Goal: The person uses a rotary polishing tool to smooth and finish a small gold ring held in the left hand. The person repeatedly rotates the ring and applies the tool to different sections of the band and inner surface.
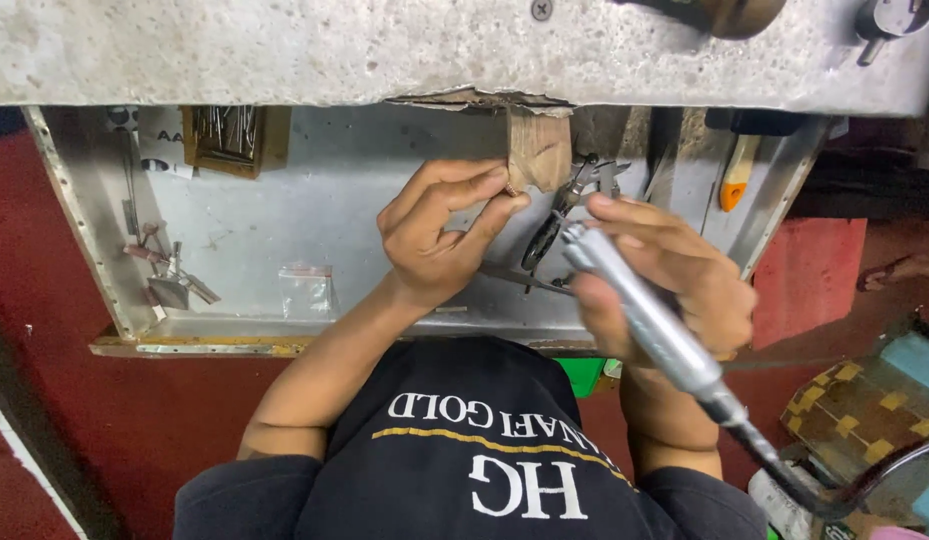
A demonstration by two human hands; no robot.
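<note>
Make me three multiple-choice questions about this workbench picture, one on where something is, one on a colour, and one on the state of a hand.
1. Where does the wooden peg sit?
A. Under the front edge of the bench top, above the metal tray
B. On the red floor
C. Inside the small plastic bag

2. What colour is the handle of the tool lying at the tray's far right?
A. Blue
B. Orange
C. Black

3. What is the right hand doing?
A. Resting open and empty
B. Holding the plastic bag
C. Closed around a silver rotary handpiece with a hose

Answers:
1. A, the peg juts out from under the bench edge, where the left hand presses its fingers against it.
2. B, the handle shows orange against the grey tray.
3. C, the fingers wrap the silver barrel, and the hose trails away lower right.
</note>
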